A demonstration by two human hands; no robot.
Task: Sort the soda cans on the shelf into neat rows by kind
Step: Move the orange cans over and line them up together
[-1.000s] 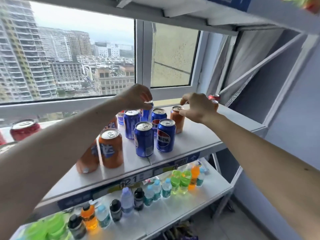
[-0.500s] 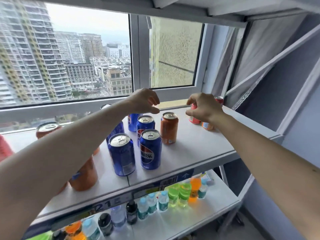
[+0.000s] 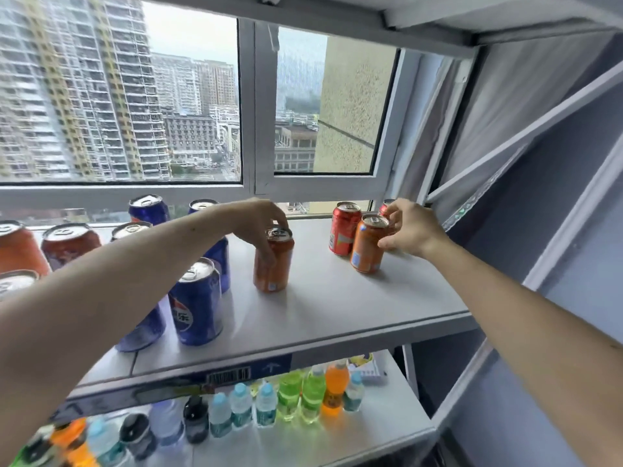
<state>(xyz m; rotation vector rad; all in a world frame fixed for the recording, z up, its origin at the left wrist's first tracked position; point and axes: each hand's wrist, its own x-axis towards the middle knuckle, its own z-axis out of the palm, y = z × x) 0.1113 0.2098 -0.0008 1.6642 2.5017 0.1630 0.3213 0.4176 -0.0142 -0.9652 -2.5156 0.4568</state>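
- Gathering the orange cans looks to be the step in hand: the left hand [image 3: 259, 219] comes down from above on an orange soda can [image 3: 273, 261] standing upright near the middle of the shelf [image 3: 337, 308], fingers curled over its rim and thumb down its side, so it grips that can.
- The right hand [image 3: 413, 230] reaches to the back right corner, where a second orange can [image 3: 367, 244] stands just in front of a red can [image 3: 345, 227]; its fingers are loosely bent and touch the can's top edge and side, but I cannot tell whether they have closed on it.
- A further red can [image 3: 386, 205] is mostly hidden behind that hand, against the window frame.
- Blue Pepsi cans [image 3: 199, 301] stand in a rough group at the left front, partly hidden by the left forearm, with more blue ones behind; darker red and orange cans [image 3: 69, 242] crowd the far left edge, still mixed.
- Judging from this, the sorting is only partly done: blue is roughly grouped, while orange and red remain scattered at both ends.
- The next move probably calls for bringing the two orange cans side by side on the bare stretch of shelf between the groups, keeping them upright and clear of the red can beside the right one.
- Small drink bottles [image 3: 290, 396] line the lower shelf and play no part.
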